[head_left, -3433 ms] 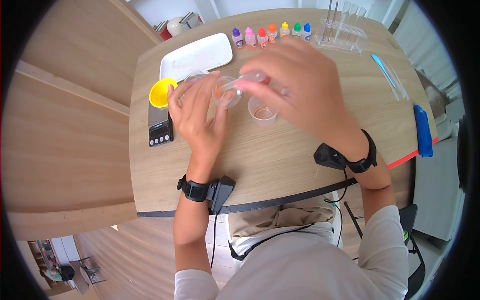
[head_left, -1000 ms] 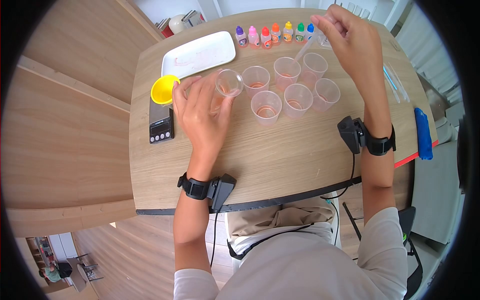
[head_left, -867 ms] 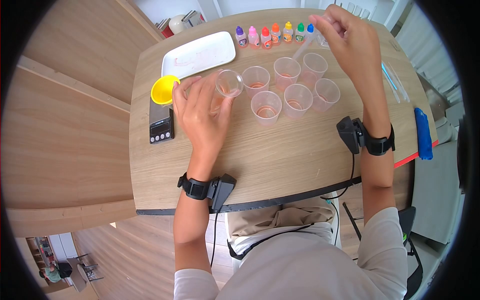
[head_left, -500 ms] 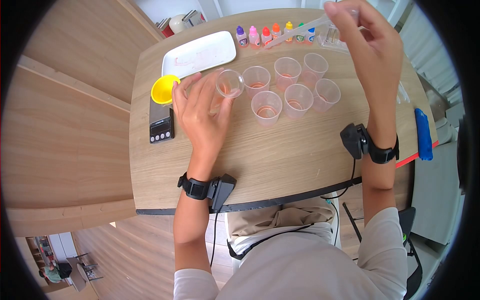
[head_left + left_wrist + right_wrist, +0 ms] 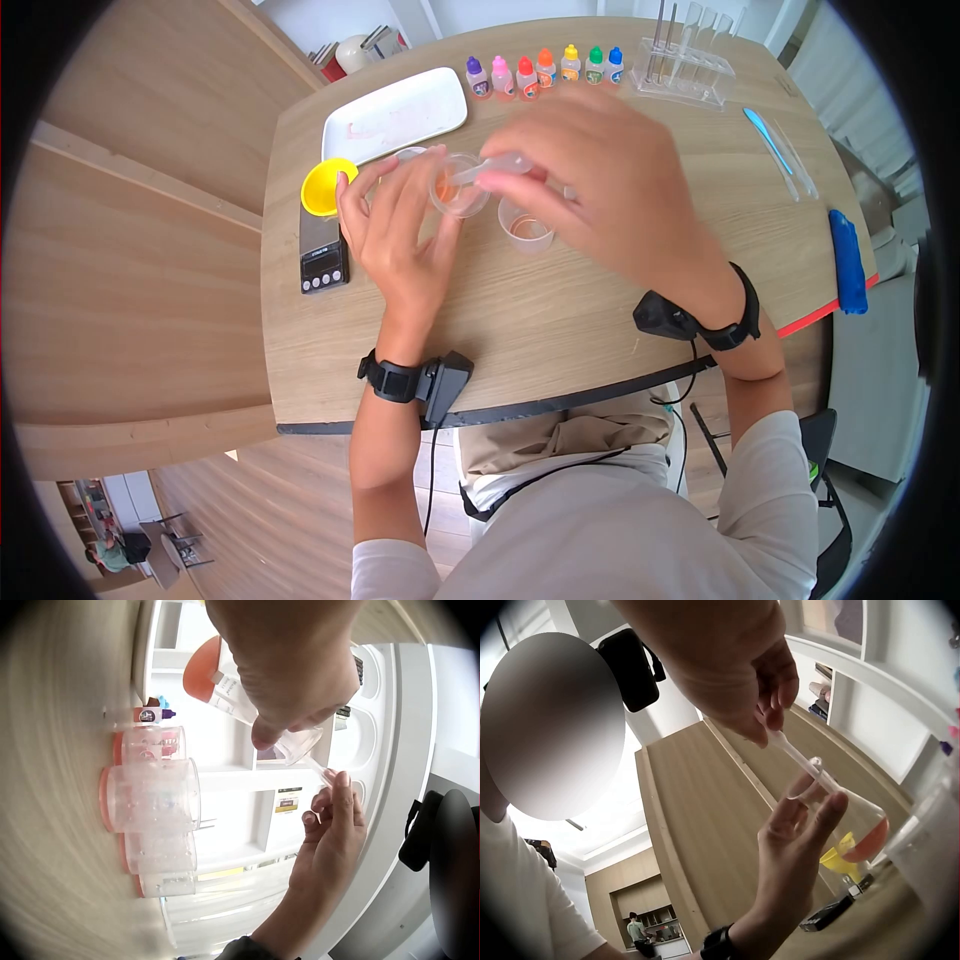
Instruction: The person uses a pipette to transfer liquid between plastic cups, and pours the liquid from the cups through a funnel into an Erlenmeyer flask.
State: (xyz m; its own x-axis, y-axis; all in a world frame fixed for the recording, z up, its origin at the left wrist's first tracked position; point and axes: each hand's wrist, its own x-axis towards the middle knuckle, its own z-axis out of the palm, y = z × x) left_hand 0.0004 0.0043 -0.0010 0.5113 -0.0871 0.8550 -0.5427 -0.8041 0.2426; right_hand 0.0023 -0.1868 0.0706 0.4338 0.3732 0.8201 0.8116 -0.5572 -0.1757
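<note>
My left hand (image 5: 405, 240) grips a clear conical flask (image 5: 866, 814) round its neck, and orange-pink liquid shows in its base. The flask is tilted and raised off the table. With thumb and fingers my right hand (image 5: 610, 185) pinches the bulb end of a clear plastic dropper pipette (image 5: 799, 757). Its stem runs into the flask's mouth. Several clear plastic cups (image 5: 154, 795) with a little pinkish liquid stand beside the flask; in the head view my right hand hides most of them, leaving one cup (image 5: 527, 230) in plain sight.
A yellow cup (image 5: 328, 187) sits at the digital scale (image 5: 322, 265) on the left. Behind are a white tray (image 5: 395, 115), several small colour bottles (image 5: 545, 70) and a test tube rack (image 5: 685, 75). A blue tool (image 5: 765, 135) and a blue cloth roll (image 5: 847, 262) lie right.
Half a second ago the pipette pointed across the colour bottles; my right hand has since swung left and down, bringing it into the flask. My left hand keeps its grip on the flask.
</note>
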